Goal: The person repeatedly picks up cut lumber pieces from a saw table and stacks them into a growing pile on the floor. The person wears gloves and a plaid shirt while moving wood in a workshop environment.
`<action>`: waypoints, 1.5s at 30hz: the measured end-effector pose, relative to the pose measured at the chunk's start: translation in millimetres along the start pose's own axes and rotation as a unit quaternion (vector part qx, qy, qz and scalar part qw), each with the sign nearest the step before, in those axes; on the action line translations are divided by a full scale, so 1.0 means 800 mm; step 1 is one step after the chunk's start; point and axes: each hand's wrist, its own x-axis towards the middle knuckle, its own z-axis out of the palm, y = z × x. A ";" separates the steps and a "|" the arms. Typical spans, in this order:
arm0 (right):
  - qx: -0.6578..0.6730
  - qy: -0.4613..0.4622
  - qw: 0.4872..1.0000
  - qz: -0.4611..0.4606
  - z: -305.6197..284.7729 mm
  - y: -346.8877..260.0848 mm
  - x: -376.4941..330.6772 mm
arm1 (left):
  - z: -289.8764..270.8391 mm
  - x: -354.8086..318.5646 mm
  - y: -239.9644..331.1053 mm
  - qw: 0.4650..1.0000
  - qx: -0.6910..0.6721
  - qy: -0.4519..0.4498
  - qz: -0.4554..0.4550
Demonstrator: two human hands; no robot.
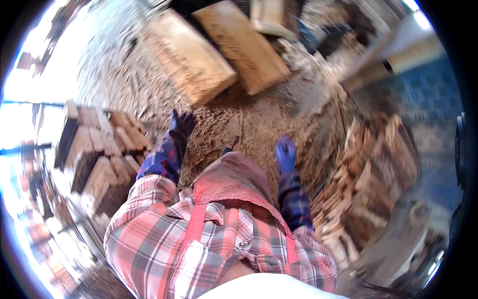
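Note:
My left hand (183, 123), in a dark purple glove, hangs over the sawdust-covered ground with its thumb and fingers apart. It holds nothing and is just short of the near end of a thick wooden block (189, 57). Against that block leans or lies a second, similar wooden block (244, 47). My right hand (285, 153), in a brighter purple-blue glove, is over the ground to the right, apart from both blocks. Its fingers point forward, slightly blurred, with nothing seen in them. Plaid sleeves cover both arms, and a reddish apron (231, 182) hangs between them.
To the left stands a stack of cut wood pieces (102, 144). A heap of split wood and offcuts (368, 184) lies to the right. Farther right are a wooden beam (398, 62) and a blue patterned surface (420, 92). More wood (271, 17) lies ahead.

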 end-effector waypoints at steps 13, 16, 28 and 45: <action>-0.089 -0.295 0.904 -0.295 0.297 -0.276 0.252 | 0.101 -0.025 0.100 0.944 -0.137 -0.206 0.219; 0.114 -0.527 0.830 0.142 0.235 -0.249 0.245 | 0.015 -0.036 0.032 0.948 -0.077 -0.214 0.221; 0.147 -0.792 0.562 0.188 0.577 -0.332 0.303 | 0.024 -0.027 0.102 0.834 0.226 0.301 0.403; -0.014 -0.655 0.674 -0.341 0.515 -0.421 0.293 | -0.080 -0.008 0.155 0.855 -0.405 0.161 0.281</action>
